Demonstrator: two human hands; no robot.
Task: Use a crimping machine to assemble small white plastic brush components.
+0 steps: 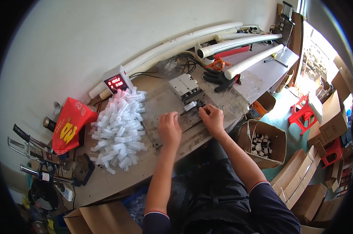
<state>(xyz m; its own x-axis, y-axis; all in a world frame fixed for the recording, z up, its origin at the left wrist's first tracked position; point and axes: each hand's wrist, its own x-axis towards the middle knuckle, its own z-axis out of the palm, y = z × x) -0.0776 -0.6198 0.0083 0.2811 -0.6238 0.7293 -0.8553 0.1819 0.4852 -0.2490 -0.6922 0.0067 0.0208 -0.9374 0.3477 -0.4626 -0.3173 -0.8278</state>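
Observation:
A small white bristle brush [190,105] sits at the front of a bench machine with a pale metal block [184,84]. To its left is my left hand [169,128], fingers curled together, with a thin stem from the brush side reaching toward the fingertips. What those fingers hold is hidden. My right hand [212,120] is closed in a pinch beside a dark part right of the brush; the pinched thing cannot be made out. A large heap of similar white brushes [120,130] lies left of my left hand on the workbench [161,160].
Behind the heap stands a box with a red lit display [115,82]. A red bag [71,126] is farther left. Long white tubes [239,45] lie along the back, near a black glove [219,79]. A cardboard box [276,144] with black-and-white pieces stands right of the bench.

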